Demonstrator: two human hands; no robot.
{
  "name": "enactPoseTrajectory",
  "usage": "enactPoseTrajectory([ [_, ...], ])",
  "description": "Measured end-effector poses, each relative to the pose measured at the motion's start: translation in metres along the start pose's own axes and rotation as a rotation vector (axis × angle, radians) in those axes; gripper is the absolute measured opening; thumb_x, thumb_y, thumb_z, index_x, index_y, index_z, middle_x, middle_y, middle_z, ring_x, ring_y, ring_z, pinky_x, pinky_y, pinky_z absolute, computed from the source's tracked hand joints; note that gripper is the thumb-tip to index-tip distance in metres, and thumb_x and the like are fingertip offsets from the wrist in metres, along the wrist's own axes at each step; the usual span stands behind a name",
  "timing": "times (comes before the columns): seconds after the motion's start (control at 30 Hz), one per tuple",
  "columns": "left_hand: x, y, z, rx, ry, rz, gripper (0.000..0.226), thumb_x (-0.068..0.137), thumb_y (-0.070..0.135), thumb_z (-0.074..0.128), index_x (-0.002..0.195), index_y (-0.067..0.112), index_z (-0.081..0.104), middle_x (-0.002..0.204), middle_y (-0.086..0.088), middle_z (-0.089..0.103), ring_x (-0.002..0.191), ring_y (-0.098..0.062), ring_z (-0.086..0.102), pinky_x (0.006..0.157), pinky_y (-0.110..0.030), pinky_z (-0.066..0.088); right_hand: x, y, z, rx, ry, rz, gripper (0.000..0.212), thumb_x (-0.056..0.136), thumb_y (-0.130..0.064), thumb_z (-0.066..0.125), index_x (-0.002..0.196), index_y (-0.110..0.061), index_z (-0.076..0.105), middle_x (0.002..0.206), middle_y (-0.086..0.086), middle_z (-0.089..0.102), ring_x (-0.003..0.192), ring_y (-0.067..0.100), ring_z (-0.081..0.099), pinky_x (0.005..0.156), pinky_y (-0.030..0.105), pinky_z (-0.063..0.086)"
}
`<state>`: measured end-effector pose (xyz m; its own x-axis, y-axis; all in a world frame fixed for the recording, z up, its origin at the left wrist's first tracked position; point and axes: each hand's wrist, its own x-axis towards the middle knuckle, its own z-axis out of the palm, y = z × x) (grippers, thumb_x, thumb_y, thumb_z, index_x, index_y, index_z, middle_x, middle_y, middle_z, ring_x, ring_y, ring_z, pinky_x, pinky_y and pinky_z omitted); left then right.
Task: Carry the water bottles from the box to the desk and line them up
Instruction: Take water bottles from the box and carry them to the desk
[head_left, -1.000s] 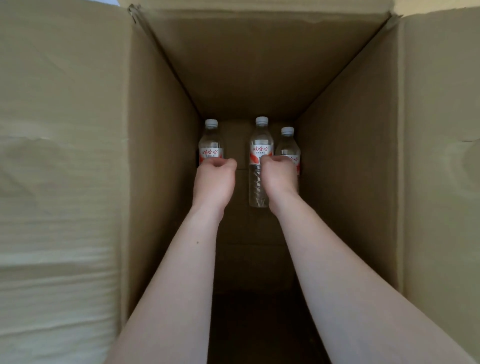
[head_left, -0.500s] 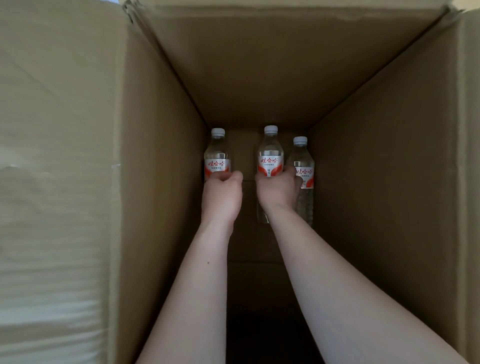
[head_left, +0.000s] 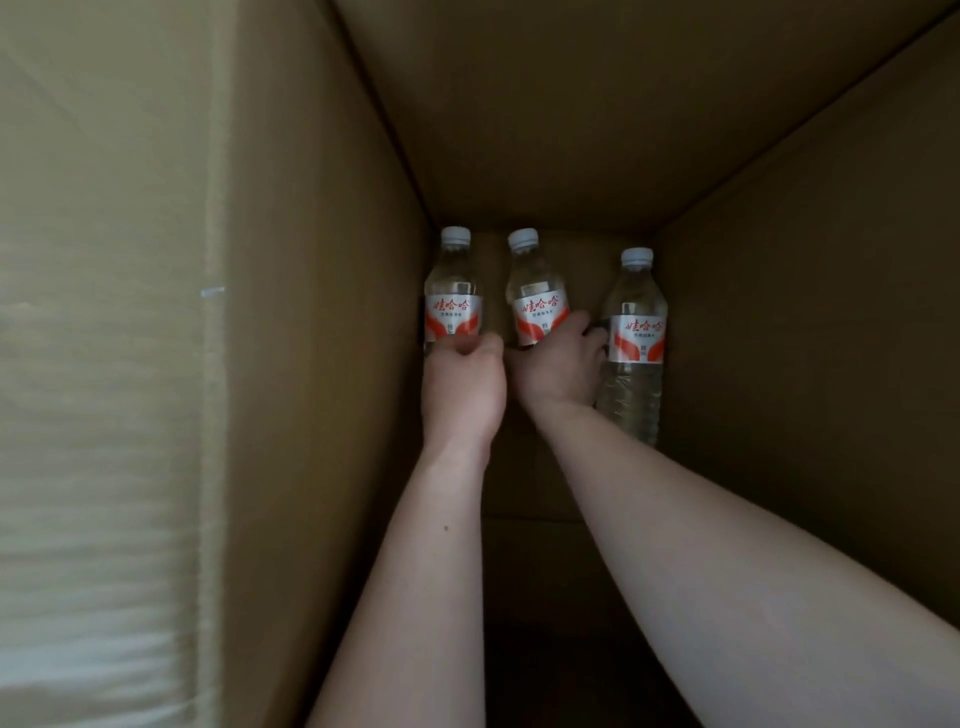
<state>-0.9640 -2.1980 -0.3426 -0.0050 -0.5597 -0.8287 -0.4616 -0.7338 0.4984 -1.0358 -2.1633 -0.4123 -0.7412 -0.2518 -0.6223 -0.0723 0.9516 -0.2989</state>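
Three clear water bottles with white caps and red-and-white labels stand at the bottom of a deep cardboard box (head_left: 322, 364). My left hand (head_left: 462, 384) grips the left bottle (head_left: 453, 291) around its lower body. My right hand (head_left: 561, 364) grips the middle bottle (head_left: 535, 291) below its label. The right bottle (head_left: 634, 343) stands free beside my right hand, against the box's right wall. The lower halves of the two held bottles are hidden behind my hands.
The box's walls close in on the left, right (head_left: 810, 338) and far side (head_left: 571, 114). Its brown floor (head_left: 535, 561) runs back toward me between my forearms. An opened flap (head_left: 104, 312) lies at the far left.
The view has shifted so the bottles sit more to the right. The left and middle bottles have moved apart from the right one, and both hands keep their grip.
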Motion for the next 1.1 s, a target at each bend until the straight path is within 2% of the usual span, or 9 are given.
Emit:
enactPoseTrajectory([
  [0.13,-0.006,0.004,0.000,-0.022,0.008,0.013,0.014,0.098,0.032,0.058,0.112,0.029,0.057,0.113,-0.003,0.068,0.106,-0.021,0.065,0.094,-0.040,0.055,-0.009,0.002,-0.008,0.077,-0.023,0.038,0.078,0.081,-0.038,0.082,0.140,-0.010,0.039,0.141,0.019,0.045,0.128,0.040,0.049,0.105,0.052,0.047],
  [0.23,-0.017,0.007,-0.002,-0.030,-0.001,0.004,0.003,0.099,0.034,0.057,0.102,0.034,0.055,0.113,-0.003,0.067,0.106,-0.021,0.064,0.091,-0.039,0.055,-0.025,0.006,-0.015,0.104,-0.007,0.048,0.081,0.078,-0.040,0.084,0.141,-0.012,0.040,0.140,0.016,0.048,0.127,0.038,0.051,0.099,0.050,0.048],
  [0.37,-0.033,0.007,-0.006,-0.026,0.007,0.014,0.011,0.100,0.036,0.057,0.089,0.036,0.053,0.111,0.000,0.067,0.104,-0.021,0.064,0.090,-0.039,0.055,-0.045,0.010,-0.030,0.139,0.008,0.049,0.086,0.075,-0.038,0.086,0.143,-0.014,0.039,0.138,0.013,0.051,0.127,0.036,0.053,0.098,0.050,0.050],
  [0.47,-0.049,0.007,-0.013,-0.043,-0.002,0.043,0.004,0.101,0.035,0.057,0.097,0.035,0.056,0.108,0.002,0.067,0.099,-0.016,0.065,0.072,-0.028,0.051,-0.059,0.010,-0.049,0.161,-0.043,0.063,0.086,0.075,-0.037,0.087,0.142,-0.018,0.037,0.129,0.010,0.058,0.119,0.033,0.060,0.094,0.049,0.054],
  [0.57,-0.067,0.006,-0.022,-0.021,-0.014,0.065,0.004,0.101,0.037,0.058,0.101,0.035,0.055,0.108,0.002,0.067,0.100,-0.016,0.065,0.071,-0.028,0.050,-0.075,0.011,-0.072,0.219,-0.086,0.065,0.086,0.075,-0.036,0.087,0.141,-0.019,0.035,0.122,0.007,0.060,0.114,0.031,0.062,0.089,0.044,0.053],
  [0.7,-0.093,0.005,-0.034,0.011,-0.019,0.112,0.009,0.100,0.038,0.058,0.092,0.038,0.053,0.107,0.001,0.068,0.099,-0.017,0.066,0.080,-0.033,0.055,-0.104,0.018,-0.100,0.284,-0.136,-0.027,0.091,0.074,-0.034,0.088,0.144,-0.021,0.032,0.122,0.004,0.058,0.114,0.027,0.061,0.091,0.043,0.055],
  [0.8,-0.114,0.001,-0.043,0.046,-0.019,0.161,0.004,0.099,0.038,0.056,0.099,0.035,0.055,0.105,0.001,0.068,0.097,-0.017,0.066,0.079,-0.034,0.055,-0.130,0.025,-0.118,0.304,-0.134,-0.127,0.086,0.073,-0.033,0.088,0.138,-0.024,0.033,0.118,0.000,0.057,0.110,0.022,0.061,0.089,0.040,0.056],
  [0.9,-0.137,-0.007,-0.051,0.048,-0.007,0.181,0.012,0.100,0.038,0.055,0.109,0.031,0.058,0.106,0.003,0.068,0.098,-0.016,0.066,0.080,-0.034,0.054,-0.151,0.031,-0.133,0.311,-0.122,-0.204,0.081,0.074,-0.033,0.088,0.133,-0.026,0.033,0.116,-0.003,0.056,0.108,0.018,0.061,0.089,0.038,0.057],
  [1.1,-0.194,-0.037,-0.068,0.001,0.117,0.188,0.012,0.100,0.037,0.056,0.108,0.029,0.060,0.100,0.007,0.068,0.093,-0.011,0.066,0.072,-0.027,0.051,-0.194,0.045,-0.150,0.280,-0.162,-0.324,0.080,0.078,-0.034,0.087,0.136,-0.026,0.033,0.115,-0.008,0.054,0.105,0.014,0.060,0.076,0.024,0.050],
])
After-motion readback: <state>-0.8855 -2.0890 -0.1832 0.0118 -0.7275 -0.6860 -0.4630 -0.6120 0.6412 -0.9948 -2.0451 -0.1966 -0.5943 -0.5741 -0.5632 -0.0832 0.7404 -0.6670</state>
